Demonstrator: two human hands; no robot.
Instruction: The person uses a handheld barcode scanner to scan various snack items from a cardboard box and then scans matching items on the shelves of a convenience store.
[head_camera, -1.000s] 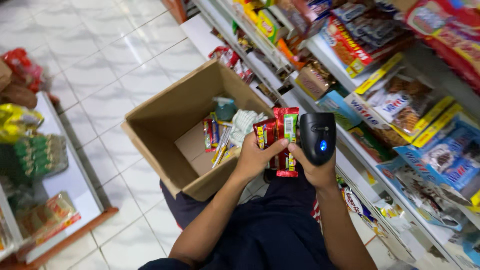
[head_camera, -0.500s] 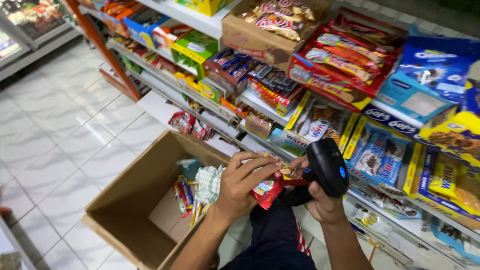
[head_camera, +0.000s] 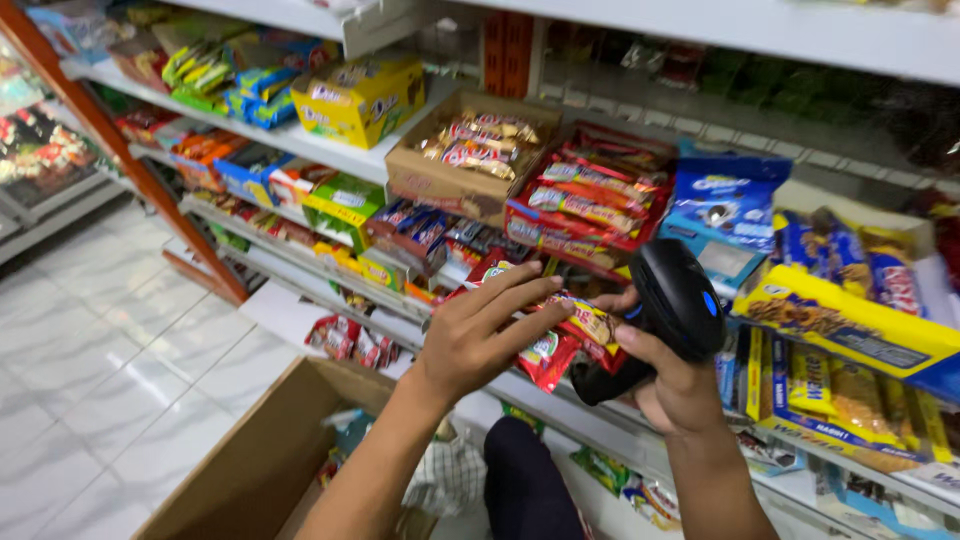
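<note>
While the earlier head views looked down into the cardboard box, the head view now has swung up to the shelves, and both hands have risen with it. At centre, the left hand (head_camera: 475, 335) lays spread fingers (head_camera: 520, 290) over a bunch of red snack packets (head_camera: 560, 340), gripping them against the shelf edge (head_camera: 400, 325). Just beside it at three o'clock, the right hand (head_camera: 675, 385) wraps closed round a black handheld scanner (head_camera: 675, 300), touching the packets. Down at seven o'clock sits the cardboard box (head_camera: 265, 460); the packets are out of it now, at shelf height.
</note>
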